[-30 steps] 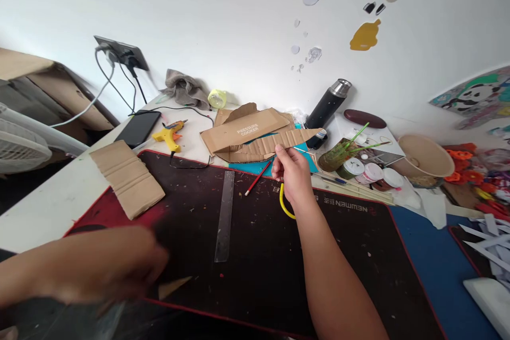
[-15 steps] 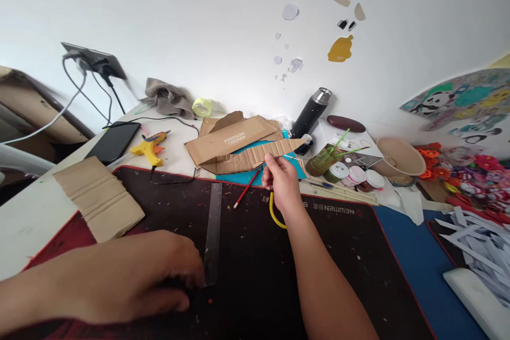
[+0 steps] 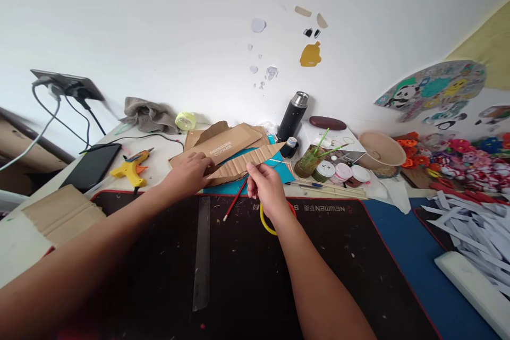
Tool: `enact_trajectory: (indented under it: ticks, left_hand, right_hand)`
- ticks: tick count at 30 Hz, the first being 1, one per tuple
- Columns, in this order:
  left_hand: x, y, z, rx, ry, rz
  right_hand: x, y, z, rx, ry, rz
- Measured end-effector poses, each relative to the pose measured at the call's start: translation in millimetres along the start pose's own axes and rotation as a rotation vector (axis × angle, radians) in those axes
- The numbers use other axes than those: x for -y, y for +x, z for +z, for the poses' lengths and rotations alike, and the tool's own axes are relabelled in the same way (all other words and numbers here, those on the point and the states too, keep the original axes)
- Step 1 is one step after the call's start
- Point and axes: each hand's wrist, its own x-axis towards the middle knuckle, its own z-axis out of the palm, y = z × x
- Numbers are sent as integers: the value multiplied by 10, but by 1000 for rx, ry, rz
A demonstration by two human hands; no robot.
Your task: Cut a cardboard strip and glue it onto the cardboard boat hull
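Note:
A pointed strip of corrugated cardboard (image 3: 235,164) slants over the far edge of the desk mat. My right hand (image 3: 265,183) pinches its near edge between thumb and fingers. At the strip's left end, my left hand (image 3: 190,174) is curled with its fingertips on the cardboard, partly hiding that end. Behind lies a brown cardboard piece (image 3: 239,138) printed "PRESSURE COOKER", with a blue sheet (image 3: 282,172) partly under the pile. Below the hands are a red pencil (image 3: 235,202), a clear ruler (image 3: 202,255) and a yellow ring-shaped handle (image 3: 265,223), partly covered by my right wrist.
To the left are a yellow glue gun (image 3: 133,170), a black phone-like slab (image 3: 91,166) and folded cardboard (image 3: 66,212). A black flask (image 3: 292,117), paint jars (image 3: 342,172) and a bowl (image 3: 380,151) stand at the back right. Paper strips (image 3: 470,223) lie far right.
My left hand has moved from beside the ruler up to the left end of the cardboard strip. My right hand keeps its pinch. The view has shifted rightward.

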Motion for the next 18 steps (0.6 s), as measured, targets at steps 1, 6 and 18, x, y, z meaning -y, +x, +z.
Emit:
enact_trajectory:
  ticks: [1, 6, 18]
  left_hand:
    - [-21, 11, 12, 16, 3, -4]
    - [-106, 22, -30, -39, -80, -140]
    - [-389, -156, 0, -139, -1015, -290]
  right_hand:
    - [-3, 3, 0, 3, 0, 5]
    - [18, -12, 11, 33, 9, 11]
    - [45, -92, 44, 296, -197, 79]
